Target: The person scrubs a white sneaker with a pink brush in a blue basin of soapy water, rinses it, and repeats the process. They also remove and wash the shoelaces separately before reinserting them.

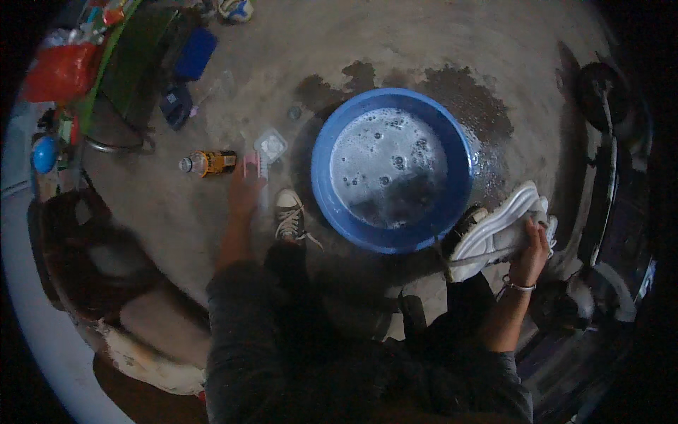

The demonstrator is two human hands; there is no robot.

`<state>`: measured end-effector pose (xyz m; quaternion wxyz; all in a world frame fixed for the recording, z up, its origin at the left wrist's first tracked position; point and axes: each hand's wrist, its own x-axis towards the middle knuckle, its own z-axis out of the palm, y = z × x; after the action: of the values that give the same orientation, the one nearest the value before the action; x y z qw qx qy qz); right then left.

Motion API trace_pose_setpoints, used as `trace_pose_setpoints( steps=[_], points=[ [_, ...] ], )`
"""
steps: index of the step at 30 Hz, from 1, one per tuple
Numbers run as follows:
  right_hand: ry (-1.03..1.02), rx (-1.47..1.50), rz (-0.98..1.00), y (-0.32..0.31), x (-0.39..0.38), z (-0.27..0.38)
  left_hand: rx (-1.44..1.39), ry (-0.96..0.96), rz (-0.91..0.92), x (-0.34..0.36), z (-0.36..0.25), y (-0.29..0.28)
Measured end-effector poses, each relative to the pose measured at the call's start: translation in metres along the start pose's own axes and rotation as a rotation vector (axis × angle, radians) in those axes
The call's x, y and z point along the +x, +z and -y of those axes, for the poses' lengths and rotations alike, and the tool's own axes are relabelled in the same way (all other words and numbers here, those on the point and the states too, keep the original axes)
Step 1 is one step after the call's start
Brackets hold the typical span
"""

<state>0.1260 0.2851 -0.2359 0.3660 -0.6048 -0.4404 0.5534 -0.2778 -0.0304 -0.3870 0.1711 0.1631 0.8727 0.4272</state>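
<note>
Grey floor (pixel 494 39) bears a blue basin (pixel 322 169) of foamy water (pixel 388 152). Just beside the basin's lower right we see a white shoe (pixel 487 244), slanted in the grip of the right hand (pixel 538 244). Well left lies an orange-labelled bottle (pixel 217 162); near it, the left hand (pixel 246 189) is at a small pink-and-white object (pixel 252 162), and we cannot tell whether it grasps this.

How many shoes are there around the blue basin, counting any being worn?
3: a white shoe in the right hand; a worn sneaker left of the basin; and a second worn shoe, mostly hidden behind the white one. More could be hidden.
</note>
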Motion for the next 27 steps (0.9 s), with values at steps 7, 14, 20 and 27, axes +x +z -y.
trace_pose_setpoints(
  steps=[7, 14, 20, 27],
  points=[
    [0.031, -0.092, -0.052, 0.042, 0.003, -0.012, 0.555, -0.051, 0.134, 0.05, 0.035, 0.027],
    [0.111, -0.14, -0.1, 0.064, 0.012, -0.024, 0.736, 0.065, 0.192, 0.072, 0.056, 0.045],
    [0.068, -0.222, -0.057, 0.081, 0.011, -0.029, 0.723, -0.056, 0.234, 0.081, 0.054, 0.05],
    [0.11, -0.182, -0.016, 0.09, 0.014, -0.03, 0.627, 0.147, 0.208, 0.086, 0.057, 0.044]
  ],
)
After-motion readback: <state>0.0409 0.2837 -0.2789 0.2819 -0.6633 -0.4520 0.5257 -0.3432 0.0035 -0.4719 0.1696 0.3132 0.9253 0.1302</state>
